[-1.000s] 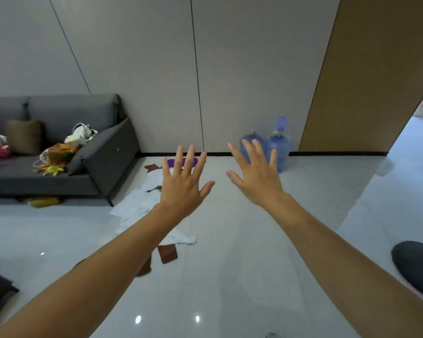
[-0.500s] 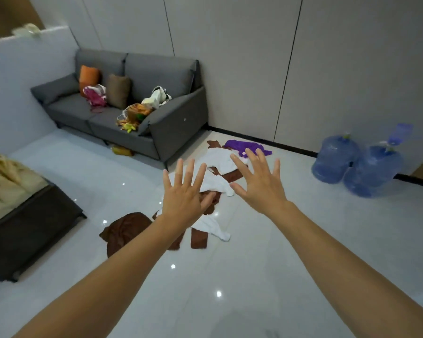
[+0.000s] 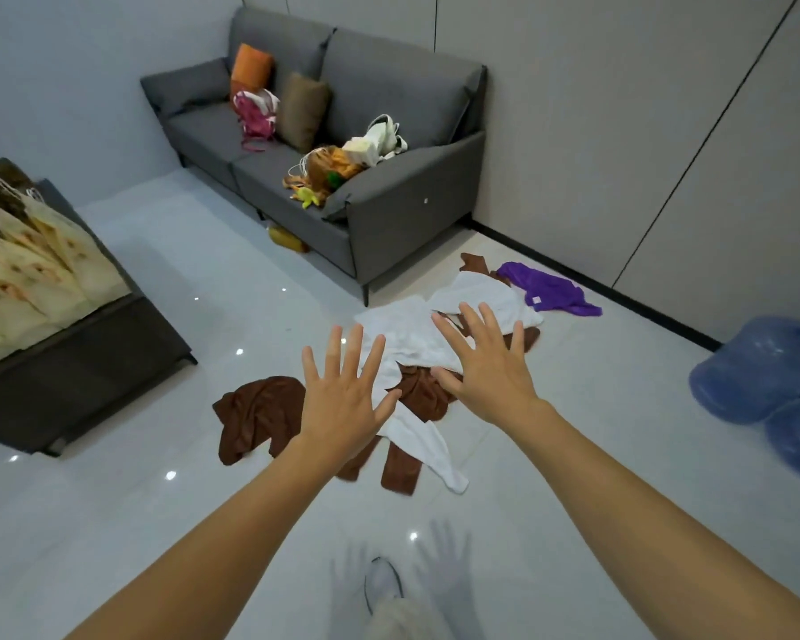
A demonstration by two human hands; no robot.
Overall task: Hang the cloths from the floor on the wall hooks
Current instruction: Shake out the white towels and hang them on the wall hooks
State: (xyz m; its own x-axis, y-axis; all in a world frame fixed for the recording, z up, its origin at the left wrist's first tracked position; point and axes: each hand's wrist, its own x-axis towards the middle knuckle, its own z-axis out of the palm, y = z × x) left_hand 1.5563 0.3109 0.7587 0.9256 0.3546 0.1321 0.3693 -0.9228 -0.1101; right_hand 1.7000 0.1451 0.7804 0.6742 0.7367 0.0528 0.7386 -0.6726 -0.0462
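One purple cloth [image 3: 548, 288] beyond splayed left hand [image 3: 342, 408] and right hand [image 3: 490, 374].

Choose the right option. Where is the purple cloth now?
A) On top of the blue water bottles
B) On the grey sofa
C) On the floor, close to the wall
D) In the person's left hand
C: the purple cloth lies on the floor near the foot of the wall, just beyond the white cloths. The left hand and right hand are spread open and hold nothing.
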